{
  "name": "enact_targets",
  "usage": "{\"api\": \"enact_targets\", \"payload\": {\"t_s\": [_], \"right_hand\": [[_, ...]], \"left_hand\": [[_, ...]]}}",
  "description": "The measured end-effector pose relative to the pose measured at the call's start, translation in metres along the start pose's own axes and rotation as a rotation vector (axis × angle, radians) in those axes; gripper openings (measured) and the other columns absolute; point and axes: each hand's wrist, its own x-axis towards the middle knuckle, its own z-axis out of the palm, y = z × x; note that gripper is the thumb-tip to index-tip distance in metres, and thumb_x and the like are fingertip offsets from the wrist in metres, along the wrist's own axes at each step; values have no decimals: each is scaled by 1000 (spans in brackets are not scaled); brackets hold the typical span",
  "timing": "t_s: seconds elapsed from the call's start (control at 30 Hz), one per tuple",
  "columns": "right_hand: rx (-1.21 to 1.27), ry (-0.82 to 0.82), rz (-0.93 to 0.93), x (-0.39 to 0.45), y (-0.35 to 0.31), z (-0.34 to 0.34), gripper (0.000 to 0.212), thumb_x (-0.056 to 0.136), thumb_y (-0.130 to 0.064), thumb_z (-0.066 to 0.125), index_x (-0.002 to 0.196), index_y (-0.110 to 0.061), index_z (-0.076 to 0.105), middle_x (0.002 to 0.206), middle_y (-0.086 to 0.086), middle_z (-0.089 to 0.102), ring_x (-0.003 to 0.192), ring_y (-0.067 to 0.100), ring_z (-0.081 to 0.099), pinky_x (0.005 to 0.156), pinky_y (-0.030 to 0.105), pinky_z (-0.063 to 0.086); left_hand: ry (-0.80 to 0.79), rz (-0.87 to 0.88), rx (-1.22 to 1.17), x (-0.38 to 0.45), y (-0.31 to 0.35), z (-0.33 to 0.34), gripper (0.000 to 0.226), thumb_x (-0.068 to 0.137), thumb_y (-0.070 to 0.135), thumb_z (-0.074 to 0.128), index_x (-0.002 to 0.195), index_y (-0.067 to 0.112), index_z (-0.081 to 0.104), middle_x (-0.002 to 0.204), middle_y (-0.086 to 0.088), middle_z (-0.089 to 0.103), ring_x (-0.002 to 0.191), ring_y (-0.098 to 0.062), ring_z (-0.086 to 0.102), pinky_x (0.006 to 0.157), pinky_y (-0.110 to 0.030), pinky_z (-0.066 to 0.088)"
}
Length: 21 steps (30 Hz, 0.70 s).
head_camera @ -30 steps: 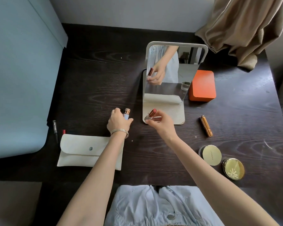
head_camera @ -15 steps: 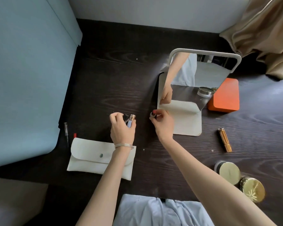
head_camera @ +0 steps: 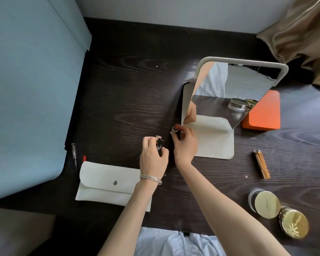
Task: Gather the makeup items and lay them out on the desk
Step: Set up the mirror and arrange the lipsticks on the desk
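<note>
Two hands meet at the middle of the frame, each closed on part of a lipstick. The right hand (head_camera: 185,145) pinches the lipstick (head_camera: 175,128) between thumb and fingertips, its orange-red tip bared and pointing toward the upper left. The left hand (head_camera: 152,157) curls round a small dark cap (head_camera: 159,143) with a pale rim, held just beside the lipstick but apart from it.

As a judgement, the step in hand is closing this lipstick so it can be laid out with the rest. The next move calls for lining the cap's open end with the bare tip, sliding it on straight so the colour is not smeared, then setting the tube down on bare desk (head_camera: 129,100).

Both parts hover just left of the mirror (head_camera: 235,93) and its pale base, above the dark wood. The tube is slim and mostly hidden by the fingers, so its body colour is hard to tell.

Other items already lie out: a gold tube (head_camera: 261,166) at right of centre and two gold-lidded jars (head_camera: 266,204) (head_camera: 294,225) touching each other at lower right. A white pouch (head_camera: 107,183), flap snapped shut, sits at lower left, with a clear pen (head_camera: 74,154) and a red-tipped item (head_camera: 84,158) just beyond it. An orange box (head_camera: 264,113) stands behind the mirror.
</note>
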Motion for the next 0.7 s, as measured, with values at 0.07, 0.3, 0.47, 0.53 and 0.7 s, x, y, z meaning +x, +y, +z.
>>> {"api": "enact_targets", "payload": {"t_s": [0.07, 0.3, 0.47, 0.53, 0.7], "right_hand": [[1, -10, 17, 0, -1, -1, 21, 82, -20, 68, 103, -19, 64, 95, -5, 61, 85, 13, 54, 70, 27, 44], [410, -295, 233, -36, -9, -39, 11, 91, -27, 59, 101, -24, 59, 97, -5, 63, 85, 9, 60, 73, 17, 47], [636, -627, 328, -56, -8, -60, 18, 94, -22, 53, 108, -18, 63, 93, 2, 68, 84, 13, 63, 79, 27, 51], [785, -695, 436, -55, -8, -63, 17, 95, -20, 52, 106, -14, 64, 85, 2, 66, 77, 10, 60, 74, 23, 50], [1010, -818, 601, -51, -9, -67, 22, 96, -23, 49, 103, -12, 66, 82, -1, 66, 70, 7, 58, 68, 19, 47]], "left_hand": [[-33, 3, -37, 2, 2, 0, 20, 82, 8, 58, 102, 4, 59, 107, -4, 52, 80, -10, 51, 62, -10, 34], [-165, 134, -7, 0, -2, -18, 49, 86, 9, 63, 134, 14, 50, 120, -4, 44, 93, -3, 46, 85, -5, 36], [-195, 239, -34, -11, 2, -34, 41, 79, 15, 72, 120, 18, 64, 100, 2, 58, 85, -3, 52, 69, -2, 41], [-155, 225, -116, -14, 6, -39, 33, 74, 13, 76, 105, 14, 68, 95, 2, 64, 83, -4, 58, 69, -6, 46], [-155, 69, -340, -19, 11, -43, 27, 70, 12, 80, 93, 12, 67, 90, 0, 69, 85, -11, 64, 74, -21, 54]]}}
